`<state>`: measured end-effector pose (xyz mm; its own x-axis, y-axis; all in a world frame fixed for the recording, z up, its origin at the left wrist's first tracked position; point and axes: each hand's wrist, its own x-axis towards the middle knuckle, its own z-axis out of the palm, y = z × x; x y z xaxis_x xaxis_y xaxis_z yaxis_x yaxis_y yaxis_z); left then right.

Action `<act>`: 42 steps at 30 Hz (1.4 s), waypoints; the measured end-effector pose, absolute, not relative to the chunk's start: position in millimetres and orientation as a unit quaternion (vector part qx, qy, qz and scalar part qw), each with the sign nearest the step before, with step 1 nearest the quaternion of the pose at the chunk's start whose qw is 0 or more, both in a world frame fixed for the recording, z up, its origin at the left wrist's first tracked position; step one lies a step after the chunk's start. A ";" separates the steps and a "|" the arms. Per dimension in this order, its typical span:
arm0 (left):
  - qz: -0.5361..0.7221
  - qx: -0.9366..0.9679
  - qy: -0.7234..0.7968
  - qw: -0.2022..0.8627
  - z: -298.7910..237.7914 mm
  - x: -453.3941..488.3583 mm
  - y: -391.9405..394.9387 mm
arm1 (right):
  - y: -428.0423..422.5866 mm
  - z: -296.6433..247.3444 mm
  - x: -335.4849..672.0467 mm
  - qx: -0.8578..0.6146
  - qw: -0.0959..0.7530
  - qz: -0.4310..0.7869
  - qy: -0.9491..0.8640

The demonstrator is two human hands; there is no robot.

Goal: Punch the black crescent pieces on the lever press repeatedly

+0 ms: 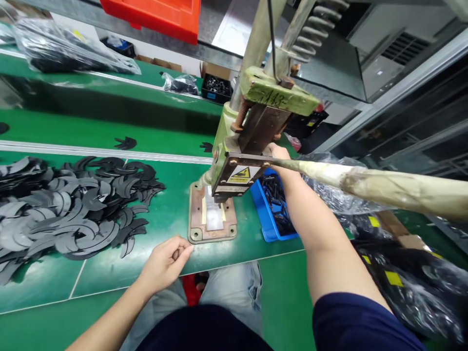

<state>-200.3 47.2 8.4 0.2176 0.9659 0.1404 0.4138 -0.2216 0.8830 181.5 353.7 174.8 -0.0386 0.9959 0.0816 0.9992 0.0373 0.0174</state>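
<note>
My left hand rests at the bench edge, fingers curled in and thumb against them. It is by the front left corner of the press base, and nothing shows in it. A green hand press with a warning label stands on that base, above a bright metal plate. My right hand reaches behind the press's long lever; the press head and lever hide most of its fingers. Beneath my right arm sits a blue bin of small black parts.
Dark curved pieces lie heaped on the bench to the left. Farther back are a plastic-wrapped bundle, a small black box and a red bin. Plastic-bagged black goods fill the right side.
</note>
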 end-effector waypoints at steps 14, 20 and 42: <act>0.367 0.693 0.507 0.359 7.0 -197.5 46.8 | 216.8 103.8 232.8 -0.672 -0.204 0.129 -0.700; 0.363 0.695 0.510 0.353 7.1 -195.8 47.3 | 202.6 105.9 221.6 -0.693 -0.158 0.111 -0.694; 0.516 0.737 0.342 0.272 81.1 -155.0 33.3 | 40.9 105.7 111.3 -0.411 0.443 0.080 -0.793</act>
